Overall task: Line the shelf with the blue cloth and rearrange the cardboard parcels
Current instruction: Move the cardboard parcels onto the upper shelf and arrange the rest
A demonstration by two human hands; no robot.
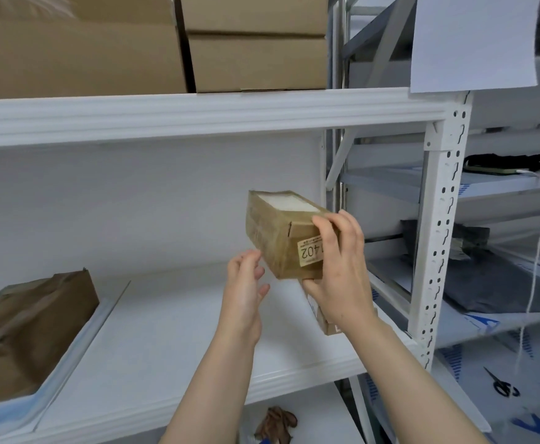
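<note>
- The held parcel (275,232), a long box of brown cardboard, is in the air above the right part of the white shelf (182,331). It is tilted, with its far end higher, and it touches no board.
- On its near end face is a small label (308,252) with the digits 402, read upside down. On its top face is a white patch.
- The right hand (339,267) grips this parcel at the near end: the fingers lie curled over the end face and the thumb presses from below.
- The left hand (246,293) holds nothing. Its fingers are loosely bent, and the tips are just beside the lower left edge of the parcel; I cannot tell if they touch it.
- Under the right wrist a third parcel (326,322), mostly hidden, lies at the right end of the shelf.
- At the left end, well apart, a second parcel (31,331) stands on the blue cloth (9,415), which is pale and covers only that part of the board.
- On the shelf above stand large boxes (256,62), side by side.
- A white sheet of paper (474,43) hangs at the top of the upright post (438,219).
- To the right is a neighbour rack (502,187) with a grey bag (493,286), a white cord (538,251) that hangs down, and black scissors (501,384) lower.
</note>
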